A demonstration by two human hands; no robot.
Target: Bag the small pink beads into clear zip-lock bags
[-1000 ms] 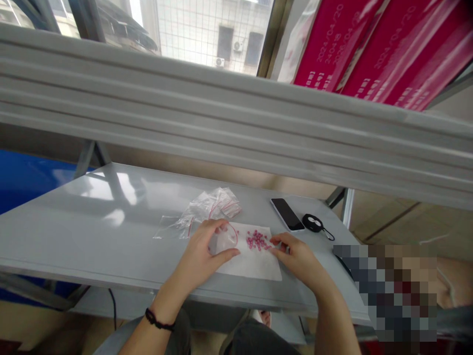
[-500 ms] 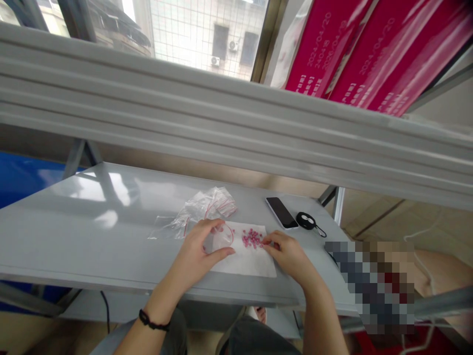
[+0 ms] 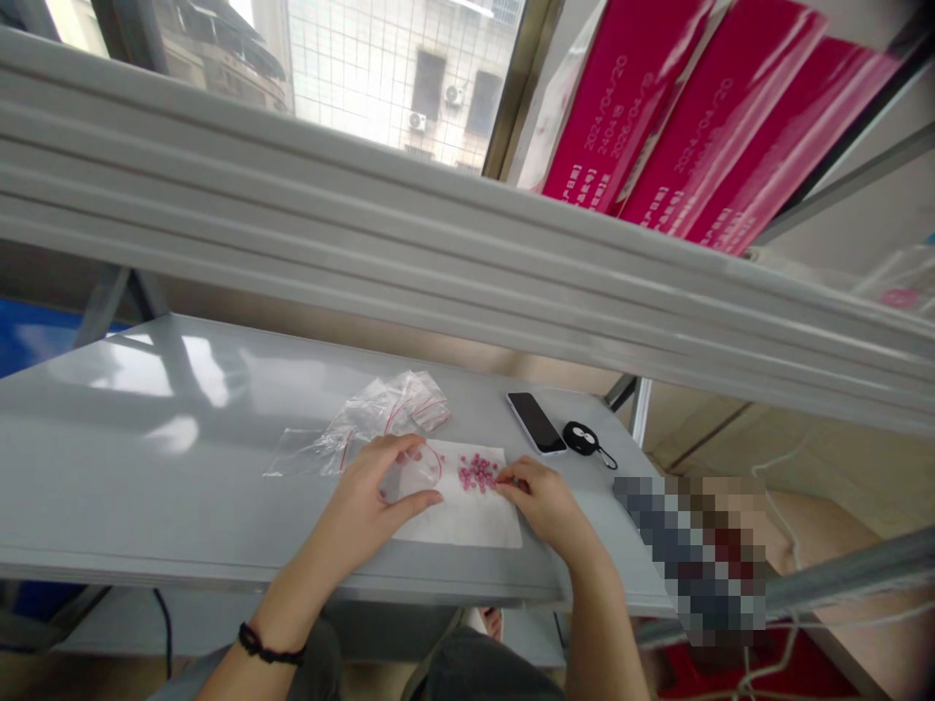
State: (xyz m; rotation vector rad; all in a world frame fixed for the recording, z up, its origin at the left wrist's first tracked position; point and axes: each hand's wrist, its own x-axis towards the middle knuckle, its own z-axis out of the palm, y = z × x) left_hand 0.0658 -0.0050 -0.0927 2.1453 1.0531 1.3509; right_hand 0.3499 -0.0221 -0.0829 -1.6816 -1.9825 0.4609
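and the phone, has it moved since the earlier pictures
No. The phone keeps its place on the table, judged against its far right corner; only the camera's view has shifted.

Glossy grey table [image 3: 88, 477], pale reflections [image 3: 205, 372], grooved shelf edge [image 3: 438, 253] above, bright window [image 3: 357, 68], beige wall [image 3: 537, 366]

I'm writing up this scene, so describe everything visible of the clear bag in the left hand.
The bag is small, clear and thin, plastic by its look, with a red line curving along its right edge, where its mouth appears bowed open. The left hand holds it, thumb and fingers apart around it, above the left part of the white sheet; whether bag and sheet touch is unclear. The hand hides its left end.
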